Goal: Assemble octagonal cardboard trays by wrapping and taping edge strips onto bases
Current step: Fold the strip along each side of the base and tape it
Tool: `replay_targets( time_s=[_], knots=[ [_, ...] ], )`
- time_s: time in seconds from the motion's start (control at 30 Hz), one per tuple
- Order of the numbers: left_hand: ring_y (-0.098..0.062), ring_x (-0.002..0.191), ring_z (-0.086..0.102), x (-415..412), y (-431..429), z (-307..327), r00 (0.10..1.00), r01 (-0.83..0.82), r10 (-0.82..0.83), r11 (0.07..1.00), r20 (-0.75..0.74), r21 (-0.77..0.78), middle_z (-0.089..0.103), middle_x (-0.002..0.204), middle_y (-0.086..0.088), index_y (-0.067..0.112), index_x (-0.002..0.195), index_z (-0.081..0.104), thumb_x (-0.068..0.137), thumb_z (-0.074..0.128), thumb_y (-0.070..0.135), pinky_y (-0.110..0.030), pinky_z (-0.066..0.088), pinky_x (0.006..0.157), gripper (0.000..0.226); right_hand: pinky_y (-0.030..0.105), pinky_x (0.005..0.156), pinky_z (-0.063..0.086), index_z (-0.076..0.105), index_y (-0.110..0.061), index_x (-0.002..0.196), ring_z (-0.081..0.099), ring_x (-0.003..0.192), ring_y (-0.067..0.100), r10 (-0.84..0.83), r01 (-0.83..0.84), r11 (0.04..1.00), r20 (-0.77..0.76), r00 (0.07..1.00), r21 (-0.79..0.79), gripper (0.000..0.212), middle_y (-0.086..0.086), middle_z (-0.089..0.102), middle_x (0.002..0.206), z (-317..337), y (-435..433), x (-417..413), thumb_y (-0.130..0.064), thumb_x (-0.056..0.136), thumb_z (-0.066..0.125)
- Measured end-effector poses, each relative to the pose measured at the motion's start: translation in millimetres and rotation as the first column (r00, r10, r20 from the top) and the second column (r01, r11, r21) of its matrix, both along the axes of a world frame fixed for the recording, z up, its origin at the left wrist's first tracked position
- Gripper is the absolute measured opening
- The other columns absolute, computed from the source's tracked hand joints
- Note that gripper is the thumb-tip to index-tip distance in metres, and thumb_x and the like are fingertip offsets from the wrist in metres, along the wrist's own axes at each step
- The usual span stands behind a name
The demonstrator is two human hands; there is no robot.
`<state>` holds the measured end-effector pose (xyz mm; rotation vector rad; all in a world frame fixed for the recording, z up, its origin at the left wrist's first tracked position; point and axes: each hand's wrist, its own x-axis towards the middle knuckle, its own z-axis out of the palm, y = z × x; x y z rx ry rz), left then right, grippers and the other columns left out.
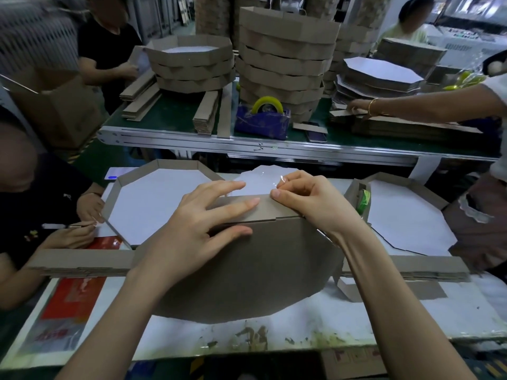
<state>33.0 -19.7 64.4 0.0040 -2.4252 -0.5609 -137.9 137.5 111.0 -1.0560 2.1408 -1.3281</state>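
left grip [197, 223] flat on edge strip [274, 210] | right grip [310, 198] pinches tape [274, 180]

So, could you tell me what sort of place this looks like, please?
Most likely a packaging workshop: stacks of finished octagonal trays, a tape dispenser on a green conveyor belt, and bundles of cardboard strips.

Two bare arms and hands
The left hand [203, 229] and right hand [310, 198] show slim fingers [233, 207] with short, rounded nails [275, 192]; both forearms [384, 283] are uncovered down to the lower edge.
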Motion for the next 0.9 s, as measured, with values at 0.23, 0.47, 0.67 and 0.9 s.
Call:
replay_targets(
  time_s=[0.23,0.47,0.67,0.9],
  knots=[
    [-0.022,0.128,0.047,1,5,3,1.000,-0.001,0.001,0.998,0.006,-0.062,0.054,0.136,0.004,0.039,0.126,0.058,0.093,0.049,0.045,-0.047,0.045,0.099,0.034,0.029,0.087,0.046,0.078,-0.014,0.085,0.058,0.089,0.007,0.032,-0.029,0.998,-0.063,0.997,0.053,0.013,-0.009,0.057,0.105,2,2,-2,-0.024,0.090,0.072],
    [-0.026,0.123,0.052,-3,9,7,1.000,0.006,-0.004,0.995,0.023,-0.097,0.057,0.134,0.001,0.035,0.124,0.063,0.094,0.049,0.042,-0.049,0.046,0.094,0.034,0.032,0.094,0.048,0.077,-0.006,0.082,0.059,0.084,0.006,0.049,-0.044,0.992,-0.036,0.998,0.116,0.022,-0.012,0.060,0.097,6,1,-12,-0.027,0.087,0.075],
    [-0.025,0.120,0.054,-3,4,5,1.000,0.008,-0.006,0.992,0.016,-0.122,0.058,0.133,0.000,0.035,0.125,0.061,0.094,0.051,0.039,-0.046,0.045,0.094,0.033,0.040,0.097,0.050,0.074,-0.003,0.083,0.062,0.088,0.018,0.048,-0.044,0.992,-0.033,0.998,0.114,0.027,-0.009,0.061,0.098,8,-6,-17,-0.029,0.086,0.076],
    [-0.019,0.124,0.050,1,1,2,0.999,-0.032,0.033,0.995,0.013,-0.091,0.057,0.134,0.003,0.040,0.126,0.056,0.095,0.049,0.042,-0.042,0.043,0.098,0.032,0.027,0.083,0.048,0.074,-0.001,0.086,0.058,0.082,0.010,0.063,-0.062,0.996,-0.011,0.998,0.069,0.026,-0.008,0.059,0.099,3,-12,-14,-0.026,0.087,0.075]
  ],
)
